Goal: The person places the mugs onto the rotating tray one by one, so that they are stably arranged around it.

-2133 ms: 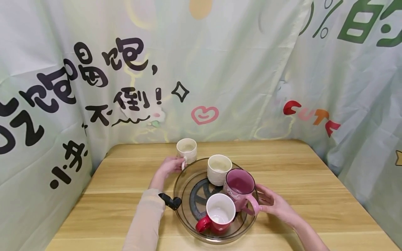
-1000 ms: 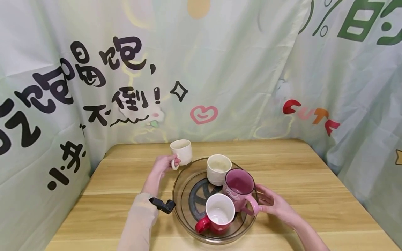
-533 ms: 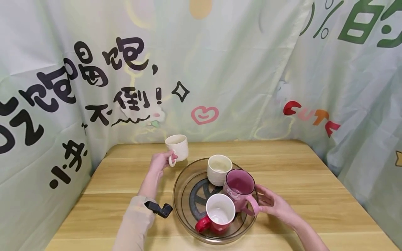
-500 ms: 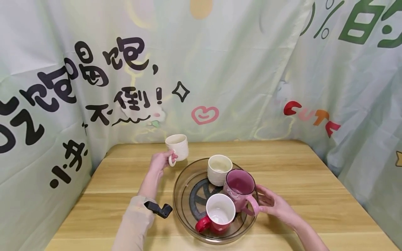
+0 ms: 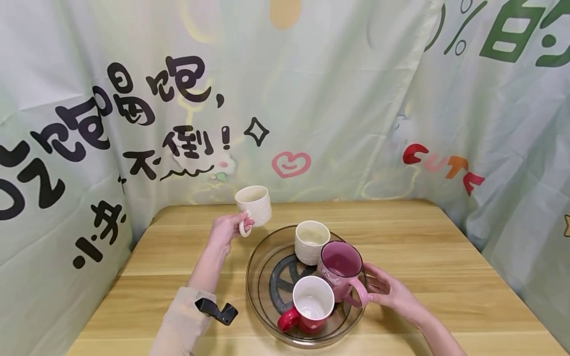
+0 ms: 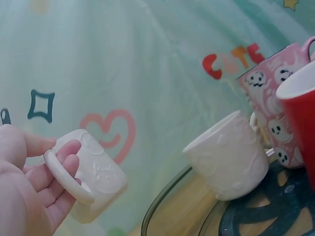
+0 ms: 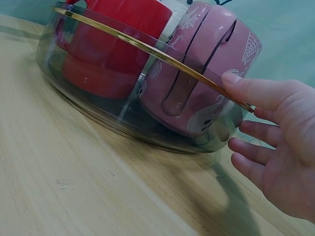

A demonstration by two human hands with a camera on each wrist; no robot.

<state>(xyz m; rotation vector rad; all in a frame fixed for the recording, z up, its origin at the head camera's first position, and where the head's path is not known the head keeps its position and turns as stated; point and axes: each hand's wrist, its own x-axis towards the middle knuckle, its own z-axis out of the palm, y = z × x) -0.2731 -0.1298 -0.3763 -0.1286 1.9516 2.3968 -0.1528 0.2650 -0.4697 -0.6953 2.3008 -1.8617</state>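
Note:
A cream mug (image 5: 255, 206) with a raised pattern is in my left hand (image 5: 226, 231), which grips its handle with thumb and fingers. It hangs slightly tilted above the table, behind and left of a round smoky glass tray (image 5: 257, 301). On the tray stand another cream mug (image 5: 311, 243), a pink mug (image 5: 340, 269) with ghost drawings and a red mug (image 5: 311, 306) with a white inside. At the tray's right edge my right hand (image 5: 394, 291) has its thumb on the gold rim by the pink mug's handle, its loosely straight fingers along the outside wall.
The wooden table (image 5: 169, 267) reaches back to a printed pale green curtain (image 5: 334, 99), which also hangs at both sides. A black wrist mount (image 5: 216, 311) sits on the left sleeve.
My left hand has drawn the cream mug leftward from beside the tray's back edge and raised it off the table. The right hand, the tray and its mugs have stayed put.

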